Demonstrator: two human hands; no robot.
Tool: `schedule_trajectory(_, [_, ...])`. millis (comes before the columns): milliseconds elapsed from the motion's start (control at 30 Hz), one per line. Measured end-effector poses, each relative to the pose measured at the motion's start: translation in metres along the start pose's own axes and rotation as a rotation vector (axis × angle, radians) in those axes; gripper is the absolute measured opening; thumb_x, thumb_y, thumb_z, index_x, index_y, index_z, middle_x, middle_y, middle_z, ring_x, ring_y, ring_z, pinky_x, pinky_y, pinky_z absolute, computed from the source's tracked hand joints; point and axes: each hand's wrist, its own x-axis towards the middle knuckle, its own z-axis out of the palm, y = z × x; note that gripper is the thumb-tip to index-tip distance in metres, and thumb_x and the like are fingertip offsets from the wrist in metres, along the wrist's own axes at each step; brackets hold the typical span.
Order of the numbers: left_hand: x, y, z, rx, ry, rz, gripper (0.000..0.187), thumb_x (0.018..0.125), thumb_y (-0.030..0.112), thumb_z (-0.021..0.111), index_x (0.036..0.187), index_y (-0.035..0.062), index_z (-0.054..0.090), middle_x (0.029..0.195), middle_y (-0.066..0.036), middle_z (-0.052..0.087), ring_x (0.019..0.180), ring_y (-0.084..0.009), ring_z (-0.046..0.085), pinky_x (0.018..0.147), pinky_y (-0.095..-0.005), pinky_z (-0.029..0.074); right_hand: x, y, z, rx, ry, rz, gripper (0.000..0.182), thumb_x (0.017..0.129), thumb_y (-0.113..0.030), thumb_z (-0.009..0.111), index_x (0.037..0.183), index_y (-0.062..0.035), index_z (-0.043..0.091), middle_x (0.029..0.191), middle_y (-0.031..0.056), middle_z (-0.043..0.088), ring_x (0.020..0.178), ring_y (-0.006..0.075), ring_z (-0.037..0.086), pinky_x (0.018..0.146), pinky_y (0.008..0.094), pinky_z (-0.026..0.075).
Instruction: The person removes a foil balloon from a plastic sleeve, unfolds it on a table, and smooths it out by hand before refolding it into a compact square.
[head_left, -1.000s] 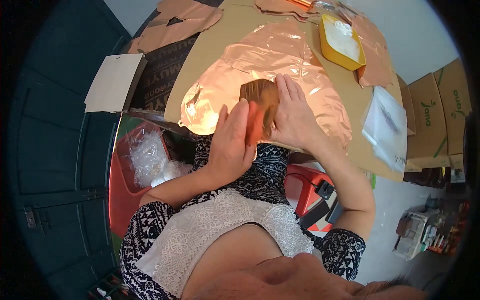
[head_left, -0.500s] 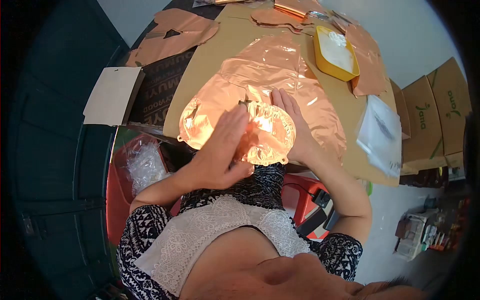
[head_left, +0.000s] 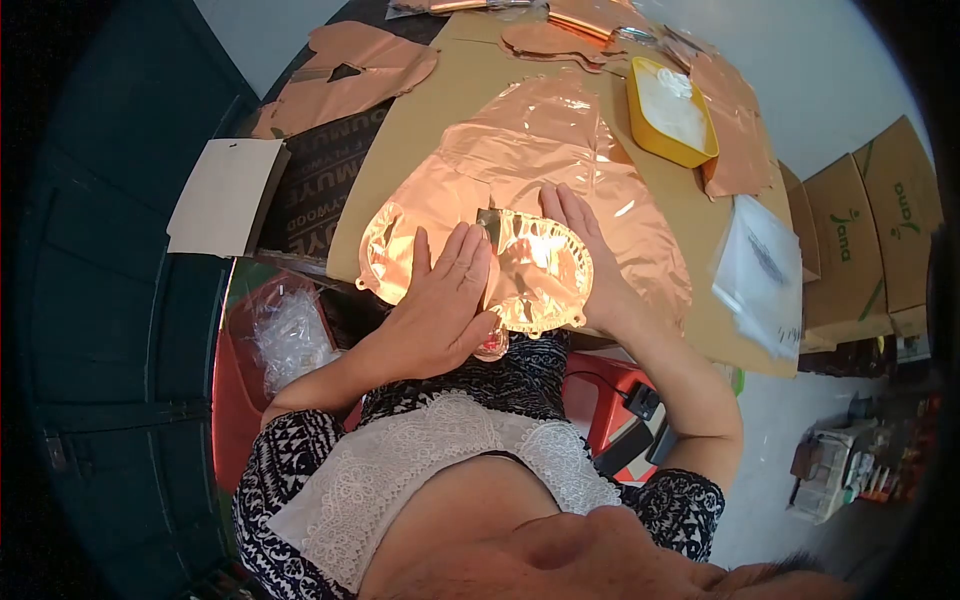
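A shiny rose-gold foil balloon (head_left: 530, 140) lies flat across the cardboard-topped table, wide towards me and narrower at the far end. Its near part is folded over, with a scalloped, crimped edge (head_left: 545, 270) and small tabs. My left hand (head_left: 440, 290) rests flat on the foil, left of the crease, fingers stretched out and thumb near the table's front edge. Along the right side of the folded part lies my right hand (head_left: 590, 255), fingers extended and palm down on the foil; the folded part partly hides it.
A yellow tub (head_left: 675, 125) with white contents stands at the far right. Clear plastic bags (head_left: 765, 270) lie on the right edge. More flat foil pieces (head_left: 350, 70) are at the back left. Cardboard boxes (head_left: 860, 230) stand on the right, a red bin (head_left: 265, 330) below left.
My left hand has come down flat, with fingers more spread. The folded foil flap has shifted slightly and lies flatter; my right hand has stayed nearly in place.
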Motion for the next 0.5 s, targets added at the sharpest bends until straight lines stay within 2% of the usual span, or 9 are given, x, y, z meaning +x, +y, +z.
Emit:
schedule_trajectory(133, [0.003,-0.002,0.001,0.003,-0.01,0.025,0.072,0.095,0.032,0.047,0.143,-0.0156,0.021,0.15,-0.036,0.021,0.144,-0.0472,0.014,0.111,-0.0674,0.001,0.0,-0.002,-0.003,-0.001,0.008,-0.015,0.067,0.087,-0.05,0.052,0.139,-0.0082,0.048,0.155,0.0294,0.017,0.144,0.047,0.012,0.118,0.0498,0.014])
schedule_trajectory(233, [0.005,-0.002,-0.001,0.027,-0.032,0.039,0.071,0.095,0.032,0.046,0.143,-0.0144,0.022,0.151,-0.033,0.022,0.145,-0.0445,0.014,0.11,-0.0677,0.0,-0.002,0.004,0.008,-0.04,0.039,-0.015,0.069,0.085,-0.049,0.055,0.141,-0.0099,0.046,0.157,0.0253,0.016,0.144,0.0439,0.013,0.118,0.0498,0.015])
schedule_trajectory(500, [0.011,-0.004,-0.01,0.059,-0.094,0.072,0.071,0.095,0.032,0.046,0.146,-0.0113,0.022,0.154,-0.028,0.022,0.146,-0.0396,0.015,0.113,-0.063,-0.002,-0.001,-0.001,0.004,0.004,0.039,0.007,0.061,0.089,-0.045,0.049,0.137,-0.0068,0.051,0.155,0.0287,0.018,0.143,0.047,0.014,0.118,0.0513,0.014])
